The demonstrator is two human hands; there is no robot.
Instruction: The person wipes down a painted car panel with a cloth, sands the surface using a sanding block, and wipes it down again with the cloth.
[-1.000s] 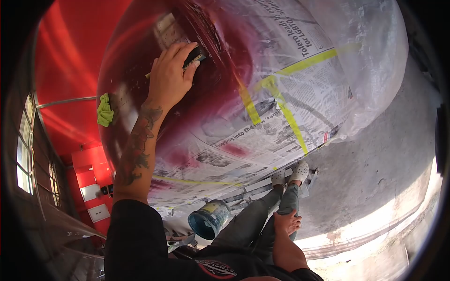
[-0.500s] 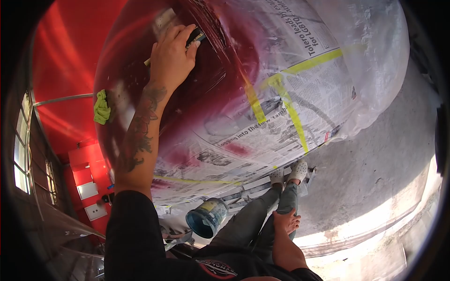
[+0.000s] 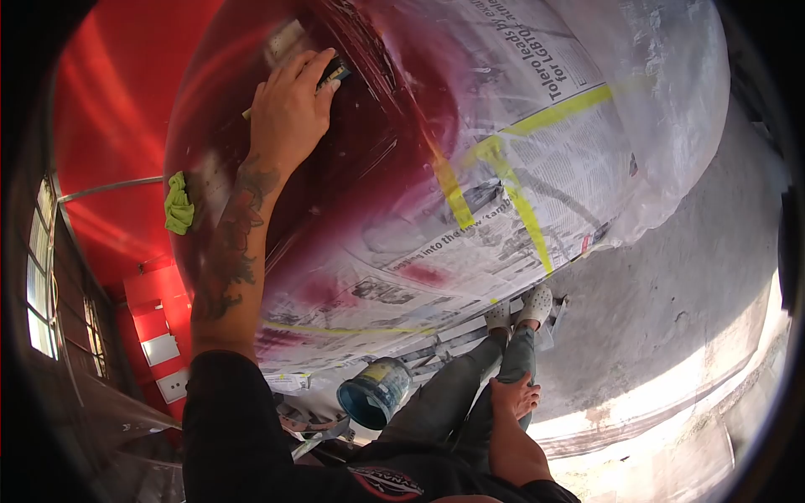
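Observation:
My left hand (image 3: 289, 101) is closed over a dark sanding block (image 3: 334, 74) with a pale yellowish edge. The block lies against a glossy dark red car panel (image 3: 335, 155), beside a worn pale patch (image 3: 285, 42). My palm and fingers hide much of the block. My right hand (image 3: 513, 396) rests on my leg near the knee, fingers draped over the trouser cloth, holding no tool. A crumpled green cloth (image 3: 178, 204) sits on the panel to the left of my tattooed forearm.
Newspaper (image 3: 419, 260) and yellow tape (image 3: 453, 193) mask the panel's right side, with clear plastic sheeting (image 3: 671, 109) beyond. A bluish paint-stained bucket (image 3: 373, 394) stands beside my legs. Concrete floor (image 3: 662, 277) lies to the right, a red panel (image 3: 109, 101) to the left.
My left hand and the block have shifted a little left across the panel. My right hand stays on my leg. The view has moved slightly.

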